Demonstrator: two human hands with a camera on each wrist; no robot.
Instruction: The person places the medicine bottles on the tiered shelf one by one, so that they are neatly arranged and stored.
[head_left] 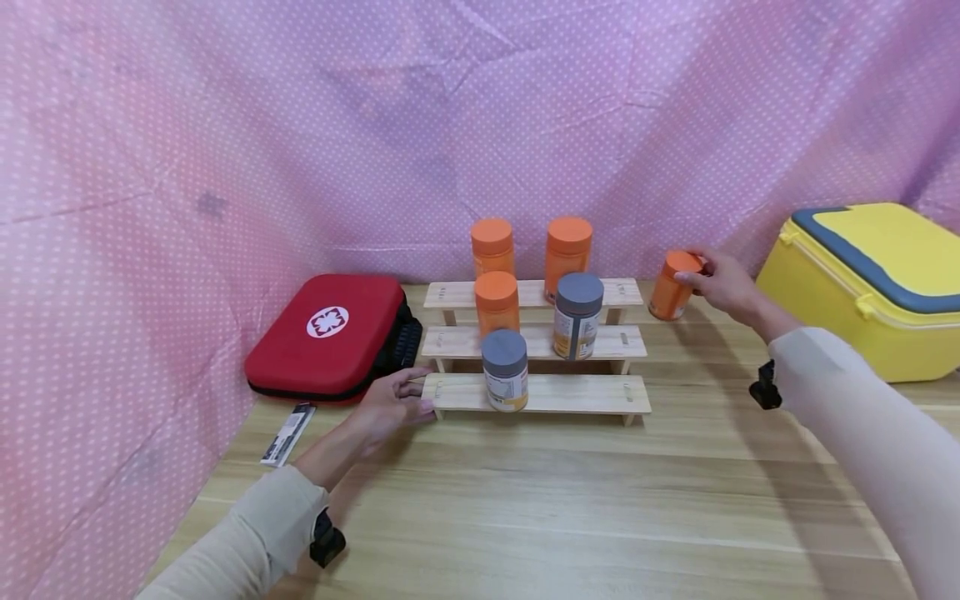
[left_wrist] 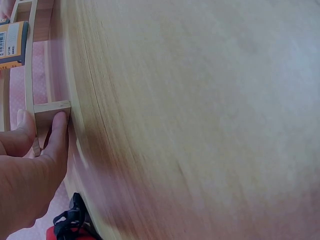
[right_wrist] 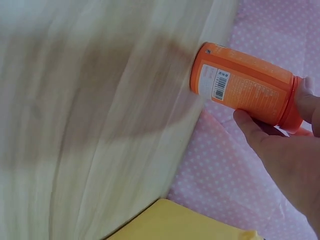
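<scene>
A three-tier wooden display rack (head_left: 577, 394) stands on the table, its left end on the lowest tier pinched by my left hand (head_left: 390, 407). In the left wrist view, the thumb lies on the board and a finger lies along the end support (left_wrist: 52, 111). Right of the rack, my right hand (head_left: 723, 287) grips an orange jar (head_left: 667, 293) around its lid; the jar's barcode label (right_wrist: 214, 82) shows in the right wrist view. Two grey-lidded jars (head_left: 506, 373) stand on the lower and middle tiers, and three orange jars (head_left: 568, 250) on the middle and top tiers.
A red first-aid case (head_left: 330, 325) sits left of the rack, with a small flat white-and-dark packet (head_left: 288, 435) in front of it. On the right stands a yellow box (head_left: 847, 308) with a grey-edged lid. Pink dotted cloth (head_left: 225, 150) hangs behind the table.
</scene>
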